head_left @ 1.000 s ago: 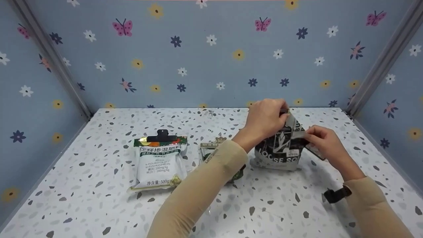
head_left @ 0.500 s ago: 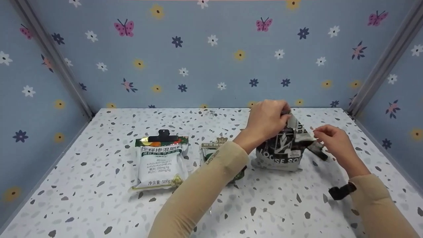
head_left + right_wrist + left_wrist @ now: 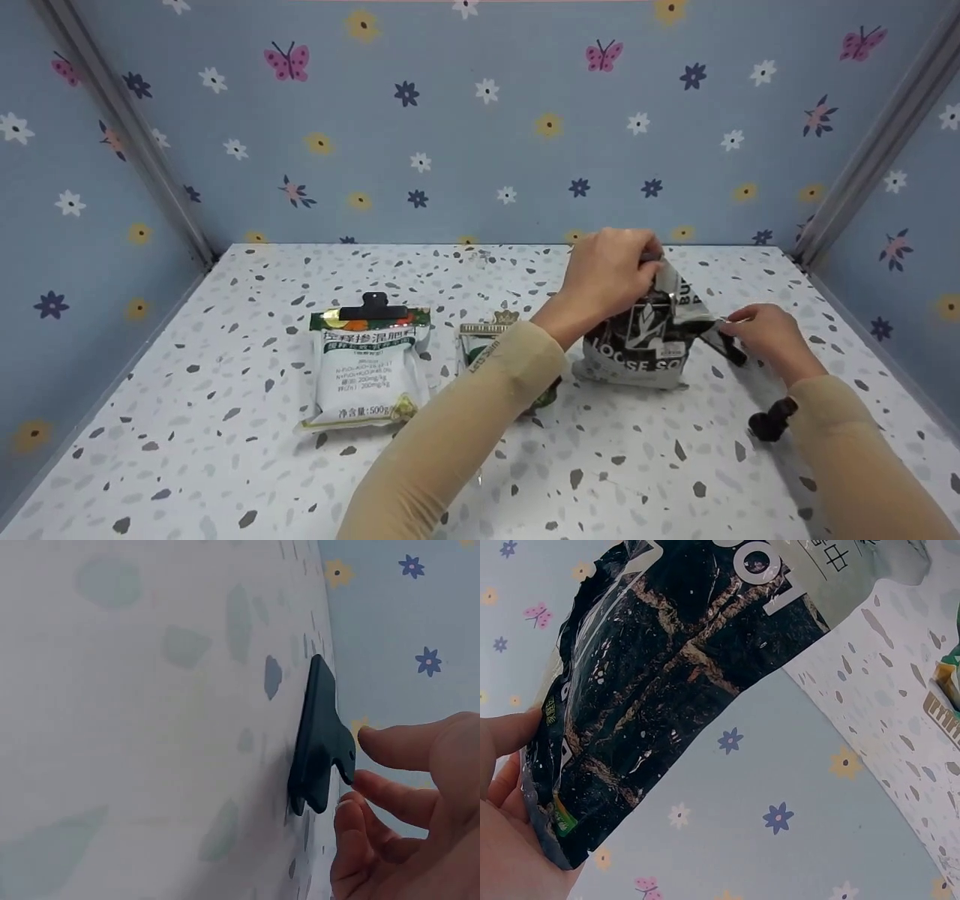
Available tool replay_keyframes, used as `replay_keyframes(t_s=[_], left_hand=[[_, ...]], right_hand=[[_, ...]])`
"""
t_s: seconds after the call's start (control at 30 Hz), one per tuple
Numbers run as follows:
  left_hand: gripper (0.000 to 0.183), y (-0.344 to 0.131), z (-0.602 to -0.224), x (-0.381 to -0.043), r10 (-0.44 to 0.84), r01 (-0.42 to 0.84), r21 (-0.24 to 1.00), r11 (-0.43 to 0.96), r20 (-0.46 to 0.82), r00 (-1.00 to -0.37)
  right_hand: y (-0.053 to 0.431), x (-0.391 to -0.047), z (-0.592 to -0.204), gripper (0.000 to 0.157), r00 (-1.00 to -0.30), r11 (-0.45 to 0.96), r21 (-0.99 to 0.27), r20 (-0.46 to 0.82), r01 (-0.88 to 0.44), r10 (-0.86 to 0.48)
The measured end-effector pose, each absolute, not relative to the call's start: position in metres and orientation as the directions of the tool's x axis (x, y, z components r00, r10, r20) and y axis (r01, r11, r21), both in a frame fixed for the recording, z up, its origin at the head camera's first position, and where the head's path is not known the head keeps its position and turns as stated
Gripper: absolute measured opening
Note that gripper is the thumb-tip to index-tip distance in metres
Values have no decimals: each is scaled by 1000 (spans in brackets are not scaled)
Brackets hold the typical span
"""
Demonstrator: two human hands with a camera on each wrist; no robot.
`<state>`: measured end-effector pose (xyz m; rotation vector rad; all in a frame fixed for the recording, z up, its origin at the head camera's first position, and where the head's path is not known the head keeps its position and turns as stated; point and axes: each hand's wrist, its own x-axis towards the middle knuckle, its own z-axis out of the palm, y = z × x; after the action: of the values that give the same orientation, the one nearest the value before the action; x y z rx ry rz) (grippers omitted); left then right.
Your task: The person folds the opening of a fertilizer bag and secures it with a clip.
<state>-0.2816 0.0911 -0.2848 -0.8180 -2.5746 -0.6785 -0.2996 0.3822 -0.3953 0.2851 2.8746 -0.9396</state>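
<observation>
My left hand (image 3: 615,266) pinches the top edge of a black and grey bag lettered LOOSE SO (image 3: 637,352), which stands on the table. The left wrist view shows the thumb on the printed face of the bag (image 3: 667,652). Just right of the bag, a black binder-style clip (image 3: 727,349) lies on the table. My right hand (image 3: 772,341) is at this clip, thumb and forefinger parted. In the right wrist view, the fingertips are right at the handles of the clip (image 3: 322,746).
A white fertilizer pouch (image 3: 364,375) with a black clip (image 3: 373,307) across its top lies on the left. Behind my left forearm, a green and white packet (image 3: 480,341) is partly hidden. The speckled table (image 3: 187,450) is walled by blue flowered panels (image 3: 480,135).
My right hand has let go of the bag's side flap, drawn back to the right, then come down to the clip. My left hand keeps its hold on the bag top.
</observation>
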Motion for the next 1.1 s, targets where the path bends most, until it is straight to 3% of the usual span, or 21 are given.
replay_keyframes(t_s=[0.17,1.1], left_hand=[[12,91,-283,-281,440,606,351,714,448,-778],[12,90,-284,-278,443,608,347,714,449,-776]], right_hand=[[378,-303,-396,33,-977,833,-511,-128,213,171],[363,-288,-399,19,-985,821,-570,109,45,130]])
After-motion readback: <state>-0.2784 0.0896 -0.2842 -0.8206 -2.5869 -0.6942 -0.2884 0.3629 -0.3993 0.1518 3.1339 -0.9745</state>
